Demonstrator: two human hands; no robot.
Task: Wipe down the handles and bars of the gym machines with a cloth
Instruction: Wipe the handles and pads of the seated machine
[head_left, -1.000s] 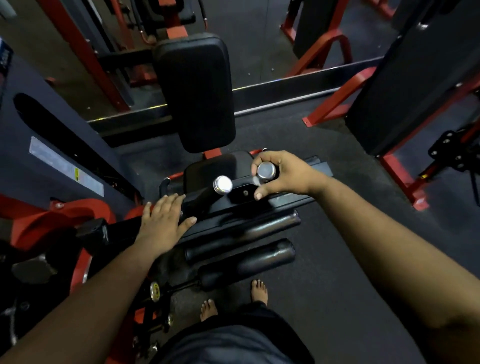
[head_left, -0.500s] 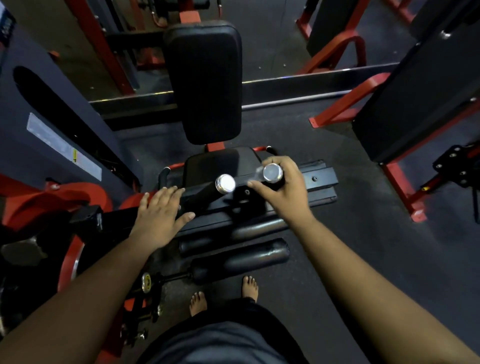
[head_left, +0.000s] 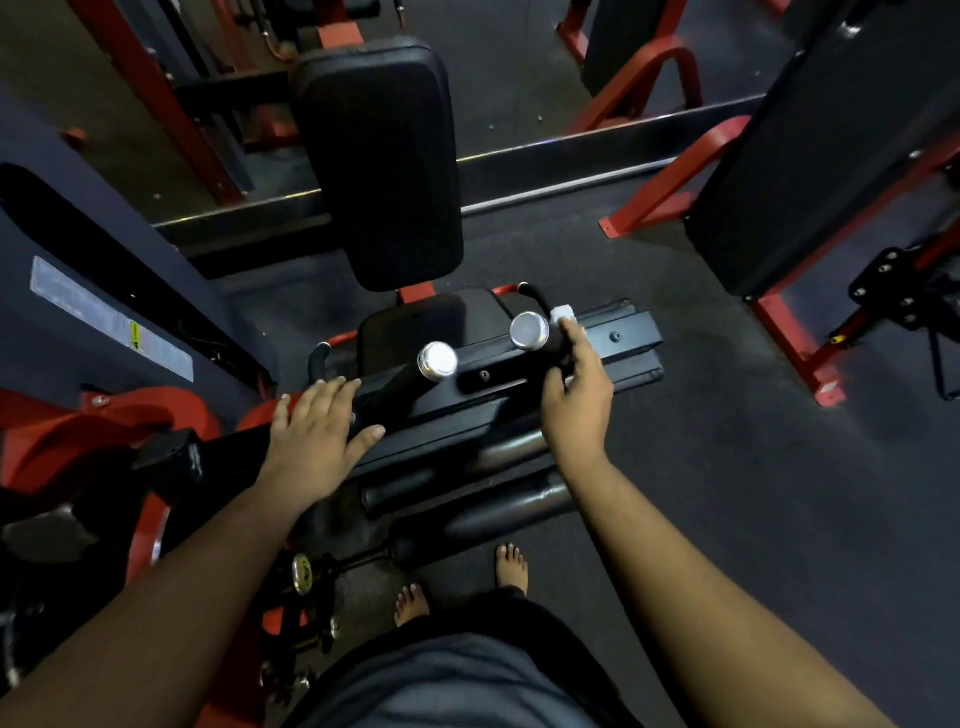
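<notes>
A dark, speckled rubber floor (head_left: 727, 519) carries everything here. Standing on it in the middle is a gym machine (head_left: 498, 384) with a black frame, a padded seat (head_left: 421, 322) and an upright back pad (head_left: 379, 161). To the right, the red feet of another frame (head_left: 795, 343) rest on the floor beside a tall black casing (head_left: 810, 171). A long metal strip (head_left: 571, 150) runs across the floor behind the back pad. At the bottom, two bare feet (head_left: 511, 564) stand flat on the floor just beside the machine's black foam rollers (head_left: 483, 514).
</notes>
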